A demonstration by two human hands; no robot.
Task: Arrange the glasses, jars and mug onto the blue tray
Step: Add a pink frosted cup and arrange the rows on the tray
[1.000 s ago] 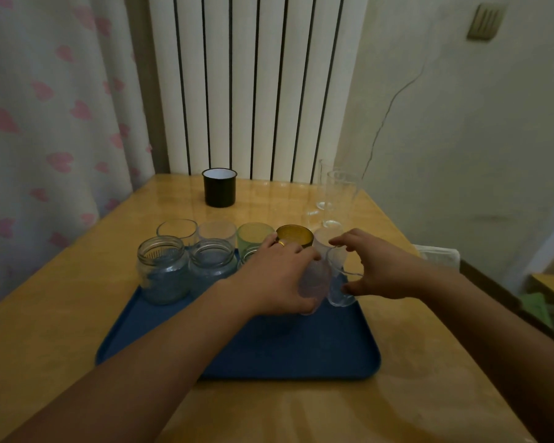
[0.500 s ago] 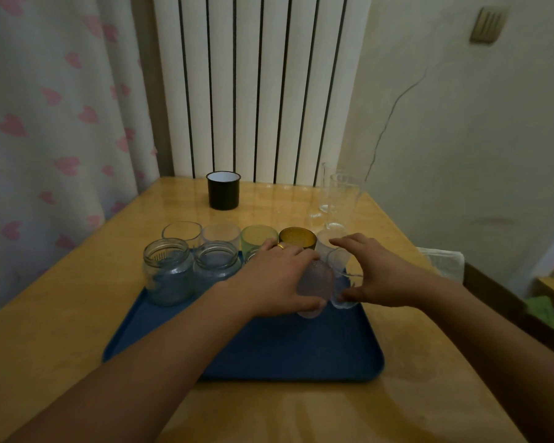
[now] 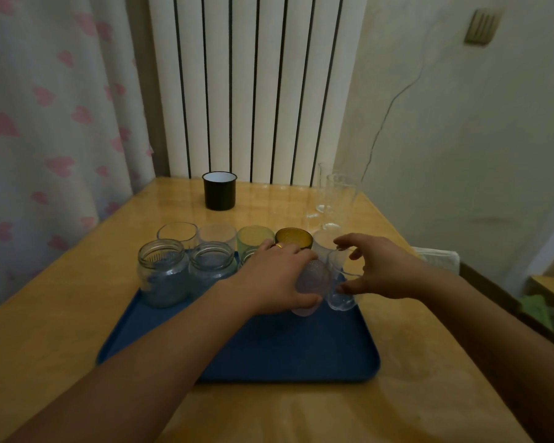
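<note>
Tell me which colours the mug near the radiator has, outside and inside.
The mug is black outside and white inside, as the head view shows.

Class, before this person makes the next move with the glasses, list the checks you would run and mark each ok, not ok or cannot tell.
1. Left hand grips the frosted glass: ok.
2. Right hand grips the clear glass: ok.
3. Both glasses stand fully on the blue tray: cannot tell.
4. Free room on the tray's near half: ok.
5. Black mug on the tray: not ok, it stands on the table.
6. Tall glasses on the tray: not ok.
</note>
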